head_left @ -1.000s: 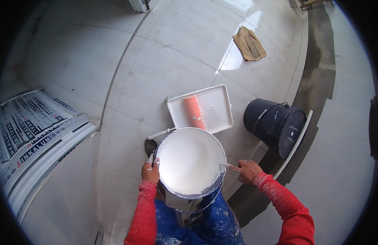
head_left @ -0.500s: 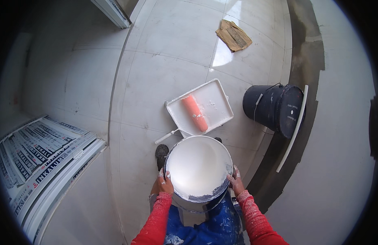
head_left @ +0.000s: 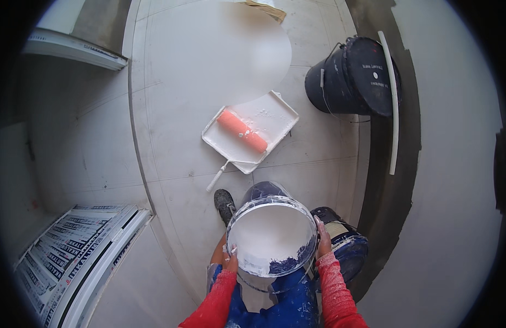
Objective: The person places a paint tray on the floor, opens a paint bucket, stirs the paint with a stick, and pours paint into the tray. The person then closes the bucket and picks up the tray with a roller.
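Observation:
Between my legs is a dark bucket [head_left: 264,192] coated inside with white paint [head_left: 272,235]. Its rim is smeared, and a patch of dark inner wall shows at the near side. The bucket's opening leans toward me. My left hand [head_left: 231,258] grips its left side and my right hand [head_left: 323,238] its right side; both are flecked with white. Just beyond the bucket, apart from it, lies a white paint tray [head_left: 283,112]. An orange-pink paint roller [head_left: 242,131] rests in the tray, its white handle sticking out over the near left edge.
A lidded dark bucket [head_left: 340,76] stands far right, with a white strip [head_left: 393,109] across it. Another dark bucket [head_left: 348,251] stands beside my right arm. Wrapped white profiles [head_left: 72,246] lie at left. Brown paper [head_left: 269,10] lies at the far edge. Part of the floor is blurred.
The bucket has tipped back toward me and its rim has come away from the tray's near edge. Both hands stay on it. The view has shifted, and the bucket at right shows more.

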The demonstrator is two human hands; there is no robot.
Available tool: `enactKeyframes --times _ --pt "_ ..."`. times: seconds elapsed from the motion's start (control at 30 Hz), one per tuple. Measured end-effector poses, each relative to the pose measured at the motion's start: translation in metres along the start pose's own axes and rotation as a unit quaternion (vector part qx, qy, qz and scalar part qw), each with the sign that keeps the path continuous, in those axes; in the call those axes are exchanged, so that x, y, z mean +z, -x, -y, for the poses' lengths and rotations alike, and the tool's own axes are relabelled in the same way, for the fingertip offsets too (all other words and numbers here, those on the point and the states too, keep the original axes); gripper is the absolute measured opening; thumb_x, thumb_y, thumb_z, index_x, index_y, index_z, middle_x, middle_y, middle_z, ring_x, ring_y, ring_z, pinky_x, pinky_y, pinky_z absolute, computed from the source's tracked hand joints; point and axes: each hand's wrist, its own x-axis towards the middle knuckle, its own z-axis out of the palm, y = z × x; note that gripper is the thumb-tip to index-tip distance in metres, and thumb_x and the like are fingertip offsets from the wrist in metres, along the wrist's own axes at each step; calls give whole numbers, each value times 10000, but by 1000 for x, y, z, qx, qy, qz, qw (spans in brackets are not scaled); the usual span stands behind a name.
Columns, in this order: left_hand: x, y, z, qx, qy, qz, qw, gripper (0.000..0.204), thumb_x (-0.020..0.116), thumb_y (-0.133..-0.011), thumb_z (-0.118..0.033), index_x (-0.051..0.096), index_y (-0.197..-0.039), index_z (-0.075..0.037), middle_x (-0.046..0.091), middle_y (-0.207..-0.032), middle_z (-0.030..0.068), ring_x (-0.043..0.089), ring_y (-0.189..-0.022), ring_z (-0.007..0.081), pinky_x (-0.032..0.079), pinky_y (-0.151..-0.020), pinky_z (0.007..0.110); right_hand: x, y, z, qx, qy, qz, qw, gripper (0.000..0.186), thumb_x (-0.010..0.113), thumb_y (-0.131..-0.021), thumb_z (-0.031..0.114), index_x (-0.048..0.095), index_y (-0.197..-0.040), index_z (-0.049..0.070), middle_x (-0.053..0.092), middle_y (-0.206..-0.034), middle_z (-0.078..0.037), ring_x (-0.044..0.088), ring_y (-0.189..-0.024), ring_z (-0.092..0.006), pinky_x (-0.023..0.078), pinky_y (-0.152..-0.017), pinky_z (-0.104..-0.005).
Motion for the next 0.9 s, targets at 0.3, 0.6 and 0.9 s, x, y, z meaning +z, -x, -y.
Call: enactKeyframes --times 0.3,0.6,0.9 --pt "82 6 -5 -88 -4 -18 996 711 411 -975 -535 315 -1424 7 492 -1312 204 520 -1161 296 439 -960 369 -70 -87 46 -83 192 51 977 647 464 -961 500 484 -1343 -21 525 -1347 -183 452 -1287 -253 313 -1076 -309" --pt "154 -68 -44 239 -491 89 833 763 449 -961 -511 298 -1381 108 488 -1215 368 468 -1142 472 350 -1003 444 -152 -160 86 -122 -25 -7 992 727 523 -933 501 391 -1387 -52 468 -1386 -203 454 -1281 -265 319 -1071 -305" --pt "250 -81 -71 194 -435 195 857 869 520 -919 -548 110 -1498 -47 323 -1353 382 442 -1230 407 356 -1035 434 -224 -160 136 -175 -47 -142 973 701 565 -928 443 379 -1394 -47 484 -1369 -194 481 -1264 -247 369 -1043 -324"
